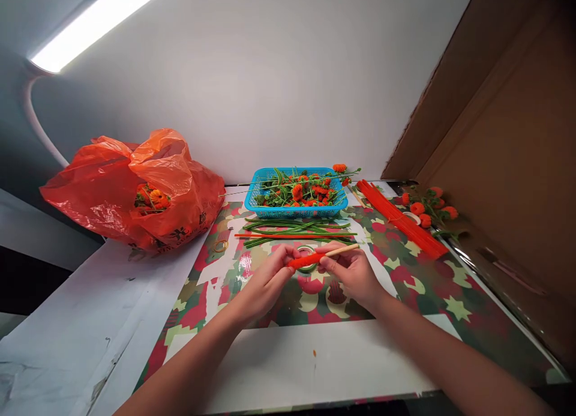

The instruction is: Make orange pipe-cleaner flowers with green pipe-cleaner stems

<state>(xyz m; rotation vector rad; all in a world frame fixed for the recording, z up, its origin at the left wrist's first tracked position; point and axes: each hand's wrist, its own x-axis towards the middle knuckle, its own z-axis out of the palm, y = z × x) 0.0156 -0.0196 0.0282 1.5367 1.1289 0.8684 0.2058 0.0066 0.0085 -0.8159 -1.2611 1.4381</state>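
Observation:
Between my hands lies a slim wooden stick [342, 250] with a fuzzy orange pipe cleaner [306, 260] coiled around its left part. My left hand [275, 277] pinches the orange coil at its left end. Closed around the stick near the coil's right end is my right hand [353, 275], and the bare wood sticks out to the right above it. A roll of tape [307, 268] shows on the table just behind the coil. Green pipe cleaners [292, 226] and one orange pipe cleaner [270, 236] lie crosswise beyond my hands.
A blue basket [297, 212] holds orange fuzzy flowers with green stems. To the left stands a red plastic bag [108, 206] with more flowers. At right are a bundle of orange pipe cleaners [400, 219], several loose flowers [417, 209] and a cardboard wall [504, 182]. A lamp [99, 26] shines above.

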